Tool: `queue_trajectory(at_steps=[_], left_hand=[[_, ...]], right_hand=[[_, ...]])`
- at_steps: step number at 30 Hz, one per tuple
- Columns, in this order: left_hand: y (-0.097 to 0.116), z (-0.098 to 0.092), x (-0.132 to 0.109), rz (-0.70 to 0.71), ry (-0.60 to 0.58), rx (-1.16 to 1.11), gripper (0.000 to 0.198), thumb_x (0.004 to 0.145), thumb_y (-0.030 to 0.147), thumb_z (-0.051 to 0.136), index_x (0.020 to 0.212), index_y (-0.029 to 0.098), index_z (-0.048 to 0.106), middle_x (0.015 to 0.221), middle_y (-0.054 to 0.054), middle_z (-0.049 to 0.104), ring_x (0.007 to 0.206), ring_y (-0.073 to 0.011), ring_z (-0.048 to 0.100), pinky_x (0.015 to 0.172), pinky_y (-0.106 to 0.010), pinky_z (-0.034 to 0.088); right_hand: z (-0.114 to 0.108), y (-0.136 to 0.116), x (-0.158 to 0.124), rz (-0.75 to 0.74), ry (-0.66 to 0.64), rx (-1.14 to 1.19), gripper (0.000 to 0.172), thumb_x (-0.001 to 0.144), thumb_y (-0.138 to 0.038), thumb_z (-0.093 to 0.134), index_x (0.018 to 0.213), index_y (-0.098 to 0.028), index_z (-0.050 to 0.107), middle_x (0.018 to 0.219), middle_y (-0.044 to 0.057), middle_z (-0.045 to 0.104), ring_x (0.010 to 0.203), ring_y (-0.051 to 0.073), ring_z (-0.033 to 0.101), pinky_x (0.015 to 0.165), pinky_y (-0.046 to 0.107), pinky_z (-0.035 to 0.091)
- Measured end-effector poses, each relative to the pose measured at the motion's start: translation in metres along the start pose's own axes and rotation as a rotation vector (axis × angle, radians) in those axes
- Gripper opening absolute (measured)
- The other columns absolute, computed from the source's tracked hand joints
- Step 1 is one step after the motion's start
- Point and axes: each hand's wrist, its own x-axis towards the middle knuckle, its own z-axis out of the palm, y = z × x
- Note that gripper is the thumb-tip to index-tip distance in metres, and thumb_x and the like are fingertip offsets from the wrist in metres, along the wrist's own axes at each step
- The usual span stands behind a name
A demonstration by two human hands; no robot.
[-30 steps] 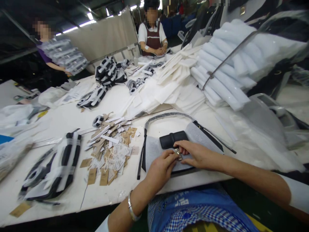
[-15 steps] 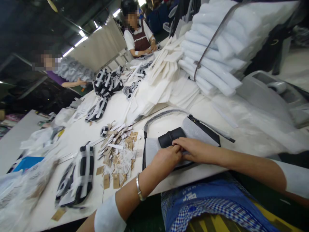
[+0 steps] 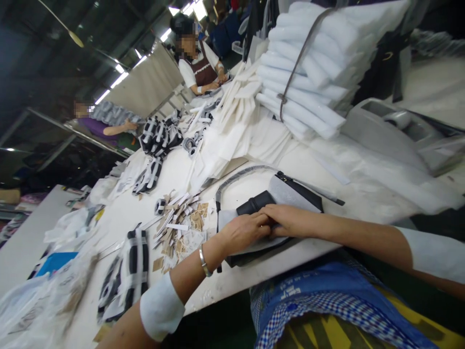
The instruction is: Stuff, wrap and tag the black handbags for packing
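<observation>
A black handbag (image 3: 308,193) with pale grey covering on its front lies at the table's near edge. Its strap (image 3: 240,175), wrapped in clear plastic, arches behind it. Across the bag's middle runs a black flap (image 3: 255,202). My left hand (image 3: 245,233), below a silver bangle, has its fingers curled at the lower end of that flap. Against it, my right hand (image 3: 286,220) is closed at the same spot, fingertips meeting the left ones. What the fingertips pinch is covered by the hands themselves.
Left of the bag lies a heap of paper tags (image 3: 181,230), near wrapped black-and-grey bundles (image 3: 136,264). White foam sheets (image 3: 232,126) and a strapped stack of white padding (image 3: 305,72) stand behind. Across the table a person (image 3: 203,68) works; another (image 3: 105,128) holds a grey bundle.
The view has shifted a little. My hands stay together at the flap; my left hand lies flatter, and the bag's lower front edge looks more tipped up.
</observation>
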Motion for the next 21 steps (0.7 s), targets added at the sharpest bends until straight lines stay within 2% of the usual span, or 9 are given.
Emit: queue_trajectory(at_steps=[3, 8, 13, 16, 21], left_hand=[[-0.004, 0.0, -0.005, 0.011, 0.012, -0.017, 0.018, 0.102, 0.024, 0.046, 0.106, 0.021, 0.063, 0.117, -0.005, 0.059, 0.102, -0.0178, 0.058, 0.085, -0.028, 0.05], [-0.006, 0.006, -0.013, 0.041, 0.016, -0.058, 0.018, 0.102, 0.022, 0.046, 0.112, 0.02, 0.061, 0.116, -0.006, 0.063, 0.095, -0.0187, 0.06, 0.084, -0.031, 0.051], [-0.002, 0.014, -0.014, -0.108, 0.121, -0.163, 0.023, 0.104, 0.024, 0.039, 0.119, 0.022, 0.057, 0.125, -0.004, 0.062, 0.105, -0.0166, 0.061, 0.088, -0.027, 0.051], [0.005, 0.02, -0.015, -0.213, 0.192, -0.225, 0.024, 0.104, 0.022, 0.037, 0.116, 0.02, 0.058, 0.126, -0.006, 0.061, 0.109, -0.016, 0.061, 0.091, -0.028, 0.052], [0.005, 0.024, -0.017, -0.229, 0.22, -0.298, 0.021, 0.103, 0.022, 0.042, 0.11, 0.021, 0.062, 0.122, -0.004, 0.062, 0.108, -0.0146, 0.06, 0.093, -0.026, 0.051]], right_hand=[[0.0, 0.0, 0.0, 0.02, 0.007, -0.012, 0.031, 0.074, -0.017, 0.076, 0.1, -0.015, 0.06, 0.098, 0.006, 0.061, 0.089, 0.022, 0.059, 0.076, 0.03, 0.044], [0.001, 0.003, -0.001, 0.002, 0.008, 0.049, 0.039, 0.073, -0.013, 0.077, 0.108, -0.016, 0.06, 0.096, 0.003, 0.06, 0.086, 0.019, 0.058, 0.074, 0.027, 0.043], [0.002, 0.005, -0.001, 0.012, 0.015, 0.029, 0.035, 0.073, -0.017, 0.078, 0.103, -0.017, 0.06, 0.095, 0.003, 0.06, 0.085, 0.019, 0.058, 0.074, 0.028, 0.043], [0.003, 0.005, -0.001, 0.02, 0.011, 0.012, 0.035, 0.073, -0.018, 0.08, 0.102, -0.017, 0.06, 0.095, 0.003, 0.059, 0.084, 0.019, 0.057, 0.074, 0.028, 0.043], [0.002, 0.005, -0.001, 0.011, 0.006, 0.042, 0.037, 0.073, -0.018, 0.08, 0.105, -0.017, 0.061, 0.094, 0.003, 0.06, 0.085, 0.019, 0.058, 0.075, 0.027, 0.044]])
